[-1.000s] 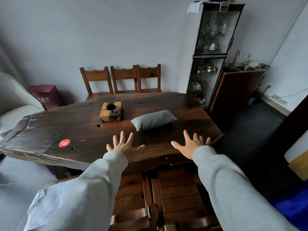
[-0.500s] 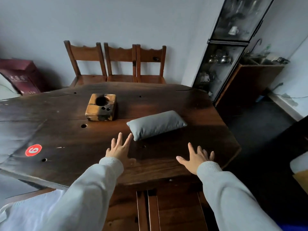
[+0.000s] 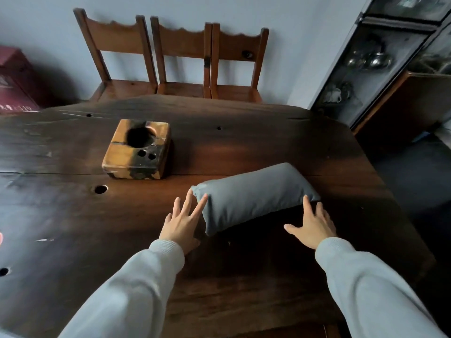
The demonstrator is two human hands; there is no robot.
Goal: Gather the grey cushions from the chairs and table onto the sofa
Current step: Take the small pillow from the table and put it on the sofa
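You see a plain grey cushion (image 3: 251,195) on your dark brown table (image 3: 244,142). The wooden block (image 3: 137,149) is honey-yellow with black scorched patches. Your sleeves (image 3: 136,289) are pale grey, the chairs (image 3: 180,57) reddish brown, the box (image 3: 14,81) maroon.

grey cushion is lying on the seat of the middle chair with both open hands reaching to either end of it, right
Not quite. The grey cushion lies on the dark wooden table, not on a chair seat, as the head view shows. The rest holds: the left hand and right hand reach, open, to its two ends.
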